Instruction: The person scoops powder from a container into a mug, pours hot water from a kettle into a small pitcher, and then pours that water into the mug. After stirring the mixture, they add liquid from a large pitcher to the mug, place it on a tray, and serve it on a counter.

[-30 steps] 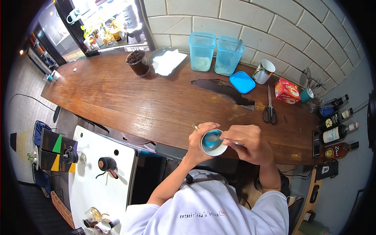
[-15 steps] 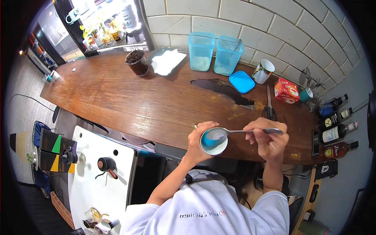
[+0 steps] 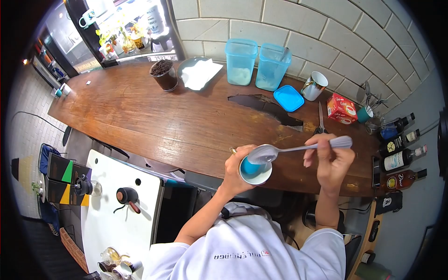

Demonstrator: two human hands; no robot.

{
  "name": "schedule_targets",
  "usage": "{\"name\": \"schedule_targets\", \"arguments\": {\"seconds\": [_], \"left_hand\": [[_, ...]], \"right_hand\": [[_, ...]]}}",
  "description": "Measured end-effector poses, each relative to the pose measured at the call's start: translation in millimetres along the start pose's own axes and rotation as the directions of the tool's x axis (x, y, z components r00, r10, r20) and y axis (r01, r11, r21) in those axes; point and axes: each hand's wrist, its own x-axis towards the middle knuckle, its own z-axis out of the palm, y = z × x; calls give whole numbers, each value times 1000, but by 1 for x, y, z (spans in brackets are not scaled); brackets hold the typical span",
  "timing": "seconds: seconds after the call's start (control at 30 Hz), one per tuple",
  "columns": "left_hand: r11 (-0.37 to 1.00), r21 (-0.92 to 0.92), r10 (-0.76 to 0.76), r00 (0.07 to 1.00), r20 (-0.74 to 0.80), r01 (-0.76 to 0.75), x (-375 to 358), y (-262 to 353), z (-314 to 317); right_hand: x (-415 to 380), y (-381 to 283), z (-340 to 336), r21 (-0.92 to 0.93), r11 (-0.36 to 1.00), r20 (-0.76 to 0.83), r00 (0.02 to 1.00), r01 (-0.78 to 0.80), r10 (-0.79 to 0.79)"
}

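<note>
My left hand (image 3: 235, 173) is wrapped round a small cup (image 3: 262, 178) with a pale rim and a blue patch inside, held near the front edge of the wooden counter. White contents seem to lie at its bottom, though I cannot make out what they are. Pinched by the handle in my right hand (image 3: 330, 164) is a metal spoon (image 3: 298, 149), its bowl over the far side of the cup's mouth. Behind the right hand lie black-handled scissors (image 3: 321, 122), partly covered by the fingers.
Two blue translucent containers (image 3: 241, 65) stand by the wall, with a blue lid (image 3: 289, 98), a mug (image 3: 314, 86) and a red box (image 3: 341, 108) to their right. Farther left are a cup of dark grounds (image 3: 164, 77) and a plate (image 3: 183, 65). Bottles (image 3: 396, 160) line the right side.
My right hand has shifted right and raised the spoon, whose bowl has come up out of the cup to above its rim. The left hand and cup stay nearly still.
</note>
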Motion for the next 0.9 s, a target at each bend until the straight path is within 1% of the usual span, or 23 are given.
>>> {"name": "schedule_targets", "arguments": {"seconds": [0.07, 0.1, 0.13, 0.2, 0.23, 0.33, 0.4, 0.47, 0.53, 0.6, 0.67, 0.73, 0.83, 0.9], "left_hand": [[1000, 12, -8, 1000, -1, 8, -1, 2, 0], [999, 8, -32, 999, 6, 32, -1, 3, -1], [998, 4, -57, 998, 12, 56, -1, 4, -1], [999, 2, -32, 999, 19, 32, 1, 1, -2], [1000, -3, -8, 1000, 28, 8, 1, 0, -3], [1000, -11, -25, 999, 36, 26, -1, -1, -3], [1000, -20, -24, 999, 37, 25, 0, -1, -3], [999, -25, -21, 999, 32, 22, 0, -1, -4], [999, -15, -35, 999, 39, 36, 0, 0, -3], [999, -14, -32, 999, 33, 33, -1, -1, -3], [999, -14, -29, 999, 28, 29, 0, -1, -2], [999, -25, -47, 998, 34, 48, 0, 0, -3], [999, -7, -48, 998, 33, 48, -1, 0, -3], [999, -9, -44, 998, 35, 45, 0, 0, -3]], "right_hand": [[4, 0, -7, 56, 992, -122, 985, -114, 120], [6, 0, -8, 53, 990, -178, 974, -134, 142], [9, 2, -12, 54, 990, -177, 974, -134, 141], [16, 4, -22, 265, 957, -286, 939, -115, 192], [21, 2, -27, 249, 961, -348, 915, -121, 206], [37, 2, -50, 222, 974, -473, 867, -52, 155], [48, 6, -71, 232, 972, -458, 877, -38, 144], [60, 11, -85, 165, 986, -538, 840, 29, 66], [70, 20, -104, 176, 984, -541, 838, 26, 75], [81, 27, -113, 89, 996, -643, 764, 12, 48], [87, 30, -119, 64, 998, -639, 769, 22, 24], [92, 35, -124, -113, 993, -650, 753, 40, -104], [100, 39, -125, -161, 986, -666, 732, 42, -140], [102, 45, -130, -167, 986, -660, 740, 26, -132]]}}
